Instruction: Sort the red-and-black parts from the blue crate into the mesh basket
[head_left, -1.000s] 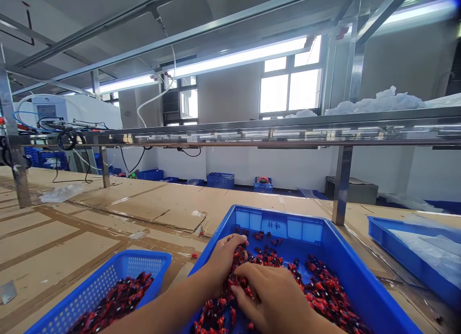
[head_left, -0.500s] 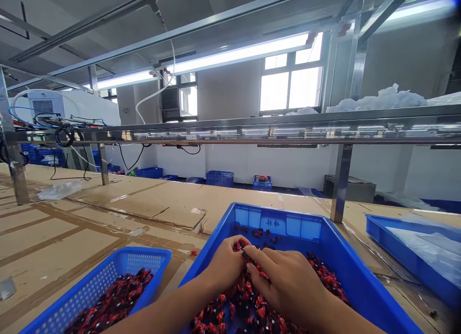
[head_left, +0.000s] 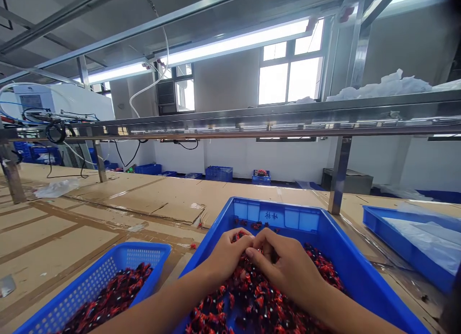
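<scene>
A blue plastic crate (head_left: pixel 273 218) holds a heap of small red-and-black pieces (head_left: pixel 252 295), which fills its near half and is cut off by the bottom of the picture. My left hand (head_left: pixel 228 255) and my right hand (head_left: pixel 286 267) meet over the heap near the crate's middle. Their fingertips close around a small red-and-black piece (head_left: pixel 249 243), mostly hidden by my fingers. Both hands are curled. A few loose pieces lie on the crate floor towards the far wall.
A perforated blue basket (head_left: pixel 97 276) of similar pieces stands to the left of the crate. To the right, a blue tray (head_left: pixel 399 243) holds clear plastic. Cardboard covers the bench (head_left: pixel 154 199), and a steel post (head_left: pixel 338 175) rises behind the crate. Blue crates stand in the distance.
My hands have drawn closer, with the fingertips now meeting over the heap. The whole view has shifted slightly upward in the picture.
</scene>
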Action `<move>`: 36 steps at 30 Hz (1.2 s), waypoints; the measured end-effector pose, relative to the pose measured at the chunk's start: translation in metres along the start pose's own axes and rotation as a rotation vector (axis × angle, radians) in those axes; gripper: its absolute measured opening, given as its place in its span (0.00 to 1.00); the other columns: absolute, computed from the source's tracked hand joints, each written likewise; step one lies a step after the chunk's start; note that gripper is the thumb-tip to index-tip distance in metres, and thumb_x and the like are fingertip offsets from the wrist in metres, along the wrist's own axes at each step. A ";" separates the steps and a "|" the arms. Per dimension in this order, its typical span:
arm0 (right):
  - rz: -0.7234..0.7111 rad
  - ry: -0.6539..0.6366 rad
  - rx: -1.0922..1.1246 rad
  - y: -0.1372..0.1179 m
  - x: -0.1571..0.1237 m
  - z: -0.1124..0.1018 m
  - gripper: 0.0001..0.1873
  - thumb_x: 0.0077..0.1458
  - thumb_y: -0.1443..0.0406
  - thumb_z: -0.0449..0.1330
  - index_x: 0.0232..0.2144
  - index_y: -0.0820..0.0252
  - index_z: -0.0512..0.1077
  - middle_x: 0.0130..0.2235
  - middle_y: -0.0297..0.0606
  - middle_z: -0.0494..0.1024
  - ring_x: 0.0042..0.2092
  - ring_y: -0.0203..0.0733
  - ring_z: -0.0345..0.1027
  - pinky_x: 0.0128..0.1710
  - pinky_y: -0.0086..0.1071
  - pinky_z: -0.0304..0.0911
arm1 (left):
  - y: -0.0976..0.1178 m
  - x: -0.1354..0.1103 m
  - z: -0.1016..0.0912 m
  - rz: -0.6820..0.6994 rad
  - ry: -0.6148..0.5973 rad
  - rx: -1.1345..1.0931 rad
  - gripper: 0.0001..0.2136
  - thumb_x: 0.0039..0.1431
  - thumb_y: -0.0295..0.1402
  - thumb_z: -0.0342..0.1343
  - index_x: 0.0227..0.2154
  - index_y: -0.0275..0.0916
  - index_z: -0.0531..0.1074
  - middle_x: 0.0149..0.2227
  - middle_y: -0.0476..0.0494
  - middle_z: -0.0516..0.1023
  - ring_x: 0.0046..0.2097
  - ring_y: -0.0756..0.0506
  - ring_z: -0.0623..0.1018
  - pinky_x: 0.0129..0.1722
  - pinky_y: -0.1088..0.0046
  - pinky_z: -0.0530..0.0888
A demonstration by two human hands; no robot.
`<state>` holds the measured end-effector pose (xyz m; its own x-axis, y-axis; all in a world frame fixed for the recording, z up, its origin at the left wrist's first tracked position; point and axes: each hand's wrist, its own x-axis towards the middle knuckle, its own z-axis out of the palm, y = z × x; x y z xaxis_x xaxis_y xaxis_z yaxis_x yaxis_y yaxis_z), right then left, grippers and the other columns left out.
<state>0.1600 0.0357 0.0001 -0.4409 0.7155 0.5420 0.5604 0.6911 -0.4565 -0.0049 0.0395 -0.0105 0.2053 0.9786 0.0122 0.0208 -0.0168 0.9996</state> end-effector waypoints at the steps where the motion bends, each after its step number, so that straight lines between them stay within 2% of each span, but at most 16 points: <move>1: -0.006 -0.002 0.017 0.000 0.000 -0.001 0.09 0.60 0.60 0.57 0.30 0.57 0.69 0.26 0.31 0.74 0.28 0.38 0.66 0.28 0.29 0.53 | -0.001 0.000 -0.001 -0.004 -0.009 -0.011 0.11 0.56 0.45 0.54 0.32 0.42 0.69 0.21 0.54 0.66 0.15 0.52 0.65 0.11 0.79 0.59; 3: 0.003 -0.008 0.031 0.000 0.001 -0.001 0.09 0.59 0.61 0.58 0.29 0.57 0.69 0.25 0.30 0.73 0.26 0.37 0.64 0.27 0.29 0.52 | -0.002 0.001 -0.003 -0.008 -0.031 -0.035 0.11 0.56 0.45 0.54 0.32 0.43 0.69 0.21 0.54 0.65 0.15 0.51 0.65 0.10 0.79 0.57; 6: 0.072 -0.005 0.061 0.002 0.002 0.000 0.07 0.57 0.60 0.60 0.34 0.56 0.69 0.22 0.27 0.69 0.25 0.37 0.63 0.25 0.29 0.50 | -0.001 0.001 -0.004 0.022 -0.072 -0.080 0.12 0.56 0.45 0.54 0.32 0.42 0.68 0.22 0.54 0.66 0.14 0.52 0.64 0.10 0.79 0.58; 10: 0.135 -0.009 0.147 0.001 0.003 0.000 0.14 0.54 0.58 0.63 0.41 0.55 0.68 0.21 0.24 0.67 0.23 0.36 0.61 0.24 0.28 0.50 | 0.005 -0.001 -0.005 0.028 -0.124 -0.115 0.11 0.58 0.44 0.53 0.33 0.42 0.68 0.21 0.54 0.65 0.13 0.53 0.64 0.09 0.79 0.57; 13: 0.111 -0.013 0.172 -0.001 0.002 -0.002 0.15 0.53 0.59 0.64 0.42 0.55 0.69 0.21 0.24 0.67 0.23 0.36 0.61 0.24 0.28 0.50 | 0.009 -0.003 -0.005 0.024 -0.174 -0.138 0.10 0.59 0.43 0.53 0.31 0.42 0.67 0.19 0.55 0.64 0.13 0.53 0.64 0.09 0.79 0.57; 18: 0.046 0.013 0.150 -0.002 0.000 -0.005 0.10 0.57 0.63 0.60 0.43 0.54 0.73 0.20 0.24 0.66 0.23 0.35 0.61 0.26 0.28 0.52 | 0.008 -0.004 -0.004 0.036 -0.187 -0.146 0.15 0.60 0.48 0.52 0.31 0.41 0.66 0.19 0.54 0.66 0.12 0.53 0.64 0.09 0.79 0.57; 23: 0.027 0.055 0.116 0.006 0.003 -0.004 0.11 0.63 0.63 0.53 0.43 0.55 0.73 0.20 0.26 0.64 0.23 0.36 0.60 0.26 0.30 0.52 | 0.007 -0.001 -0.004 -0.067 -0.157 -0.239 0.18 0.58 0.52 0.53 0.31 0.40 0.66 0.21 0.53 0.69 0.13 0.54 0.62 0.09 0.79 0.58; 28: 0.078 0.081 0.055 0.011 0.004 -0.004 0.11 0.59 0.59 0.58 0.43 0.54 0.72 0.21 0.26 0.68 0.24 0.37 0.62 0.26 0.30 0.51 | 0.007 0.001 -0.007 -0.145 -0.174 -0.280 0.17 0.59 0.50 0.50 0.29 0.40 0.66 0.20 0.54 0.67 0.12 0.55 0.60 0.09 0.80 0.57; 32: 0.165 0.077 0.061 0.008 0.004 -0.004 0.09 0.56 0.56 0.61 0.33 0.54 0.74 0.21 0.28 0.71 0.25 0.38 0.64 0.26 0.30 0.52 | 0.006 0.001 -0.007 -0.079 -0.181 -0.245 0.14 0.58 0.48 0.52 0.31 0.42 0.64 0.21 0.55 0.68 0.13 0.55 0.61 0.09 0.80 0.57; 36: 0.272 0.062 0.102 0.003 0.005 -0.001 0.11 0.53 0.55 0.62 0.27 0.55 0.74 0.19 0.28 0.70 0.24 0.37 0.63 0.24 0.29 0.51 | 0.004 0.000 -0.005 0.106 -0.102 -0.091 0.14 0.59 0.48 0.54 0.31 0.42 0.64 0.21 0.56 0.66 0.13 0.53 0.64 0.10 0.80 0.59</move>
<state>0.1604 0.0416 0.0023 -0.2387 0.8703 0.4308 0.5773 0.4839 -0.6577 -0.0095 0.0407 -0.0063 0.3001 0.9463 0.1198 -0.0943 -0.0955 0.9909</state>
